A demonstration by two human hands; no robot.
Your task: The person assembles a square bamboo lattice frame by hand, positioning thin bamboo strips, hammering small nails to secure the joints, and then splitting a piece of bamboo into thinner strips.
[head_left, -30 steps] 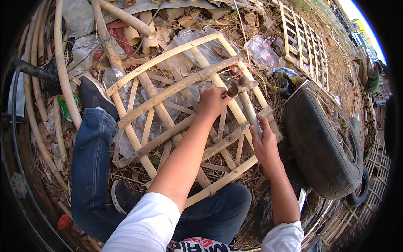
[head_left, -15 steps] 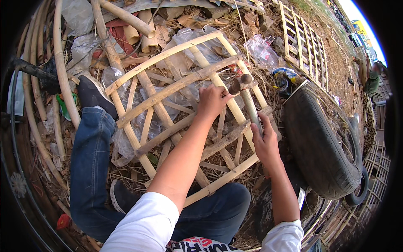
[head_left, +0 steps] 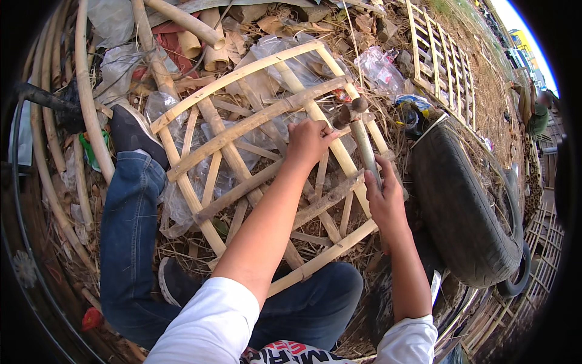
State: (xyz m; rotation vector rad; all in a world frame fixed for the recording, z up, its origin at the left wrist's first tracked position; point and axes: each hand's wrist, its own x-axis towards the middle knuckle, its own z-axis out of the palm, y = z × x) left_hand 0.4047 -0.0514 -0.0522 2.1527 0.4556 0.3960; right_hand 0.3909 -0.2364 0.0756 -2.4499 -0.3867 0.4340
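Observation:
A lattice frame of split bamboo strips (head_left: 260, 125) lies across the ground before my legs. My right hand (head_left: 387, 197) is wrapped round the pale handle of a hammer (head_left: 367, 151), whose rusty head is over the frame's right side. Beside that head, my left hand (head_left: 310, 141) is closed in a pinch above one of the strips. Whatever its fingertips hold is too small to name. My left forearm crosses over the frame and hides part of its lower middle.
An old black tyre (head_left: 464, 203) stands at the right. Bamboo poles (head_left: 91, 91) lie along the left, near my shoe (head_left: 138, 136). Another bamboo lattice (head_left: 441, 64) rests at the far right, with a person (head_left: 536, 115) beyond. Plastic sheets and dry leaves litter the ground.
The hammer head has shifted slightly up and to the right, and my right hand has risen a little with it. My left hand stays pinched in nearly the same place.

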